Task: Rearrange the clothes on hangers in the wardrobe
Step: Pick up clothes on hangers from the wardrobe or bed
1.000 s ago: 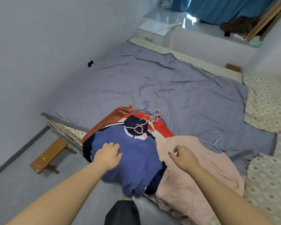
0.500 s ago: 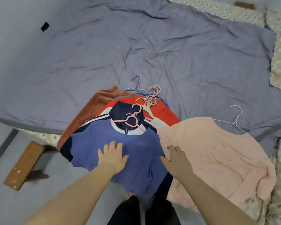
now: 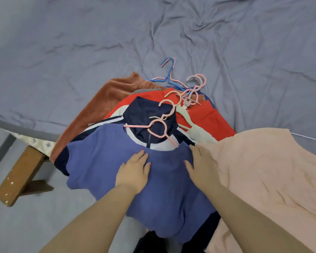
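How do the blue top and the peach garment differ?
Blue top is blue-violet and tops the stack; peach garment lies alone beside it. Left hand and right hand lie flat on the blue top; the peach garment only borders the right hand. Both overhang the bed.

A wrinkled grey-blue sheet [image 3: 80, 42] covers the bed and fills most of the view, creased in every direction. Its near edge carries a darker grey band [image 3: 16, 126]. Below that band a strip of patterned mattress [image 3: 35, 141] shows, pale with small diamond shapes. A brown wooden bench [image 3: 20, 172] stands on the grey floor [image 3: 35, 225] at the left, one end tucked under the bed's edge.
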The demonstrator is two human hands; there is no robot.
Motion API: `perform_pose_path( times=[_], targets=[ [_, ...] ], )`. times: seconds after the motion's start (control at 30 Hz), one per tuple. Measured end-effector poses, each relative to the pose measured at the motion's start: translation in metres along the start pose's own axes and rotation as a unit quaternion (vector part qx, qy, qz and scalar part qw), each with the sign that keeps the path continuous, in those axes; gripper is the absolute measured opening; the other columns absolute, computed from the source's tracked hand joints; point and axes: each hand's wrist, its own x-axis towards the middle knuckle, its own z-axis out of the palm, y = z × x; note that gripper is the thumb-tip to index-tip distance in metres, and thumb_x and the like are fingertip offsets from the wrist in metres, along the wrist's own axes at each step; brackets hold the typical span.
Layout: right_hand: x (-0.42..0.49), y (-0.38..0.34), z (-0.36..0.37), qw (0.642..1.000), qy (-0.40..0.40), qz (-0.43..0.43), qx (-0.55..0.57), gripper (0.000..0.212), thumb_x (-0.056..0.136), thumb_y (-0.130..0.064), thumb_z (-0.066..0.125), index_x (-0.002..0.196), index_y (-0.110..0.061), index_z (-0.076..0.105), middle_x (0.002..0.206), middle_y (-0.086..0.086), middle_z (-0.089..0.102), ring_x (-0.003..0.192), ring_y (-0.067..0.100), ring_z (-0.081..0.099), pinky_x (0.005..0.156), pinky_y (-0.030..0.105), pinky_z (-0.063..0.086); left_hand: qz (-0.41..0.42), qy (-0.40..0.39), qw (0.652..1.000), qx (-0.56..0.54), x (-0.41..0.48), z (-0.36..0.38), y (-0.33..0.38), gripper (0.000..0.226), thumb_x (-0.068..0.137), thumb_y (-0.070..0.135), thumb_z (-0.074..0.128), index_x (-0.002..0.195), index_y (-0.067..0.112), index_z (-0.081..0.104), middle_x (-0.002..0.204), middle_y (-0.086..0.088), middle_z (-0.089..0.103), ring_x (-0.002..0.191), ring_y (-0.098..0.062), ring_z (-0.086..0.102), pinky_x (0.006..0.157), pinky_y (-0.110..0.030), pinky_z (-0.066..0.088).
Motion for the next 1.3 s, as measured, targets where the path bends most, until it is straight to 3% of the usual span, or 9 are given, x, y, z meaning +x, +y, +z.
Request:
perform_pose_path(
  times=[0.27,0.37,0.47,0.57,0.7,0.9,1.07,1.17,1.3],
  targets=[
    [0.020,-0.004,0.012,0.999,0.000,-0.009,-0.037,0.024,0.090,-0.039,0.051,0.083,-0.017,0.050,0.083,0.003,0.052,0.068,0.025,0.055,0.062,0.043,0.050,0.013,0.000,0.999,-0.048,0.014,0.003,-0.012,0.046,0.102,0.038,0.033,0.148,0.033,0.033,0.156,0.019,0.024,0.142,-0.010,0.029,0.116,-0.031,0.025],
    [0.012,-0.017,-0.001,0.997,0.000,-0.068,-0.046,0.019,0.092,-0.032,0.053,0.082,-0.021,0.042,0.070,-0.005,0.048,0.062,0.011,0.050,0.058,0.016,0.040,0.021,0.006,0.996,-0.088,0.005,0.005,-0.011,0.045,0.101,0.036,0.038,0.146,0.031,0.038,0.156,0.018,0.023,0.142,-0.007,0.026,0.114,-0.027,0.026],
    [0.010,-0.024,-0.008,1.000,0.006,-0.028,0.007,0.034,0.097,-0.021,0.048,0.067,-0.024,0.032,0.060,-0.010,0.032,0.051,0.004,0.031,0.054,0.015,0.037,0.011,0.083,0.984,-0.155,-0.004,0.006,-0.001,0.039,0.099,0.028,0.044,0.138,0.025,0.049,0.146,0.011,0.039,0.132,-0.010,0.038,0.103,-0.019,0.030],
    [0.018,-0.021,0.001,0.993,0.097,-0.004,0.065,0.021,0.086,-0.012,0.062,0.071,-0.015,0.048,0.080,0.000,0.052,0.071,0.018,0.047,0.064,0.026,0.045,-0.008,0.136,0.955,-0.263,-0.009,0.003,0.015,0.029,0.098,0.019,0.048,0.125,0.023,0.057,0.125,0.009,0.052,0.104,-0.007,0.053,0.087,-0.014,0.036],
    [0.036,-0.014,0.005,0.992,0.062,-0.044,0.098,0.005,0.089,-0.007,0.056,0.085,-0.006,0.059,0.123,0.005,0.052,0.106,0.028,0.047,0.087,0.037,0.044,-0.006,0.108,0.934,-0.341,-0.005,-0.002,0.035,0.026,0.096,0.017,0.051,0.120,0.025,0.057,0.117,0.010,0.054,0.094,-0.005,0.058,0.084,-0.014,0.042],
    [0.055,-0.014,0.000,0.989,-0.005,-0.027,0.149,0.025,0.091,-0.018,0.052,0.066,-0.021,0.048,0.088,0.001,0.052,0.076,0.022,0.051,0.066,0.036,0.044,-0.037,0.018,0.889,-0.457,0.006,-0.016,0.050,0.043,0.094,0.023,0.057,0.135,0.029,0.047,0.131,0.014,0.054,0.114,-0.009,0.056,0.105,-0.035,0.044],
    [0.043,-0.030,-0.006,0.962,-0.014,0.001,0.273,0.013,0.093,-0.007,0.049,0.102,-0.013,0.042,0.077,-0.005,0.047,0.068,0.013,0.046,0.066,0.030,0.040,-0.057,-0.001,0.848,-0.528,0.006,-0.023,0.055,0.059,0.092,0.032,0.060,0.146,0.026,0.035,0.136,0.013,0.050,0.126,-0.008,0.048,0.111,-0.036,0.038],
    [0.029,-0.038,-0.009,0.946,-0.009,-0.005,0.324,0.037,0.092,-0.006,0.049,0.121,-0.024,0.036,0.072,-0.016,0.045,0.066,0.004,0.050,0.064,0.020,0.040,-0.064,0.004,0.813,-0.579,0.004,-0.026,0.057,0.051,0.093,0.027,0.060,0.140,0.025,0.042,0.127,0.013,0.057,0.119,-0.005,0.053,0.103,-0.029,0.041],
    [0.016,-0.038,-0.002,0.962,-0.010,-0.046,0.268,0.028,0.092,-0.008,0.046,0.080,-0.032,0.039,0.071,-0.012,0.045,0.065,0.005,0.046,0.067,0.027,0.040,-0.068,0.010,0.776,-0.626,-0.004,-0.030,0.059,0.032,0.091,0.022,0.062,0.124,0.023,0.058,0.104,0.010,0.071,0.096,-0.002,0.065,0.078,-0.020,0.049]
  ],
)
